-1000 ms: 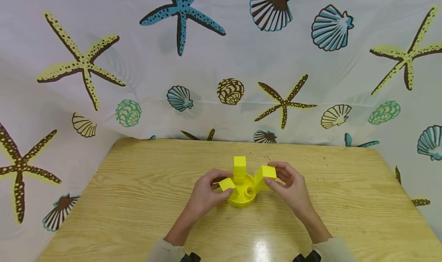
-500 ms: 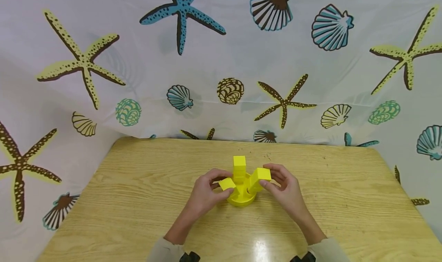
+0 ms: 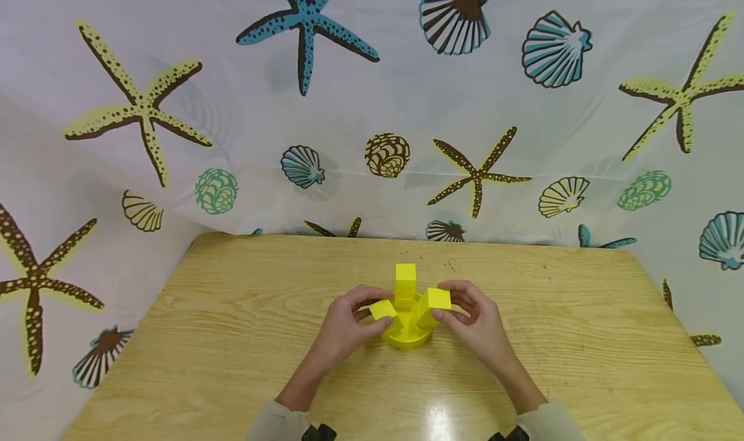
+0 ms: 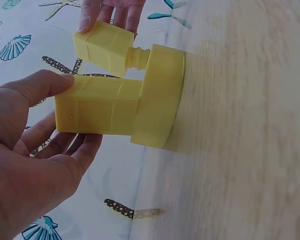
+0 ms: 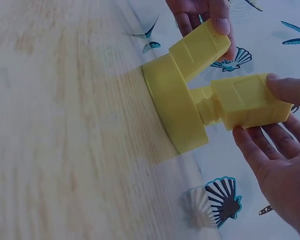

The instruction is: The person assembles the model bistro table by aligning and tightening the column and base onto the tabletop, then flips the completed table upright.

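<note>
A round yellow base [image 3: 407, 343] stands on the wooden table with yellow square-sided blocks rising from it. My left hand [image 3: 349, 318] holds the left block [image 3: 382, 310] between thumb and fingers; in the left wrist view its lower end meets the base. My right hand [image 3: 479, 319] grips the right block [image 3: 433, 301] near its top. Between that block and the base, a ribbed, screw-like neck [image 5: 208, 106] shows in the right wrist view. A third block [image 3: 405, 281] stands upright at the back of the base, touched by neither hand.
The wooden table [image 3: 256, 299] spreads out on both sides of the base. A white curtain [image 3: 349, 118] printed with starfish and shells hangs behind the table and along its sides. Small dark specks [image 3: 449, 264] lie near the back edge.
My right hand has brought its block leftward from beside the base to over the round socket, which it now hides. My left hand keeps its hold on the left block, almost unmoved.
</note>
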`<state>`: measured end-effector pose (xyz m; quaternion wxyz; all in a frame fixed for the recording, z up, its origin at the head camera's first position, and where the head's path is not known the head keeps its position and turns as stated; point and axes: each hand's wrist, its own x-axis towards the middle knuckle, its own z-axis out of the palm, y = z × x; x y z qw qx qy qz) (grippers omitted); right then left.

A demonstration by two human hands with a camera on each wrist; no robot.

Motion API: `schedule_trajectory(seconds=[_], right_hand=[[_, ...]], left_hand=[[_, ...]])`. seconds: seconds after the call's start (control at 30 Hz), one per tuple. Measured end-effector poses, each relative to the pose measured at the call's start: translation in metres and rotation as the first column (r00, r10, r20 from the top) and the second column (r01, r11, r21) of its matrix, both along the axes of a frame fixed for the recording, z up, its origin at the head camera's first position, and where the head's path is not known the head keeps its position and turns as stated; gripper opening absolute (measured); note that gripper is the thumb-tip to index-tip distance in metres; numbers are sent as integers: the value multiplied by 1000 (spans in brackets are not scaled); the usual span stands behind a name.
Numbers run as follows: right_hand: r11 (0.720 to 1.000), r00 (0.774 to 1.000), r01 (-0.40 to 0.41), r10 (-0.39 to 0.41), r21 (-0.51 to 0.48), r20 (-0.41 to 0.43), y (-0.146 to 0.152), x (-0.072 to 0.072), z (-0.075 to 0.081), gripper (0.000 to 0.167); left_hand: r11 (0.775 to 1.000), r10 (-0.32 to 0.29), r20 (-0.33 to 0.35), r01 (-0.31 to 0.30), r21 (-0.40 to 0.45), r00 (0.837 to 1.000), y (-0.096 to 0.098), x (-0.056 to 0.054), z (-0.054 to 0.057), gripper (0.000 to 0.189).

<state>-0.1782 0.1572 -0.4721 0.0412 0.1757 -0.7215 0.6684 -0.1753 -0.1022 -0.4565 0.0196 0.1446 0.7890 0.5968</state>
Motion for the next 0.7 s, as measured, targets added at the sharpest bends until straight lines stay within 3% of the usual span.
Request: schedule_trajectory(seconds=[0.7], right_hand=[[993, 995, -97, 96, 74, 21, 8, -1, -1, 39]], left_hand=[[998, -15, 33, 13, 53, 999, 4, -3, -2, 35]])
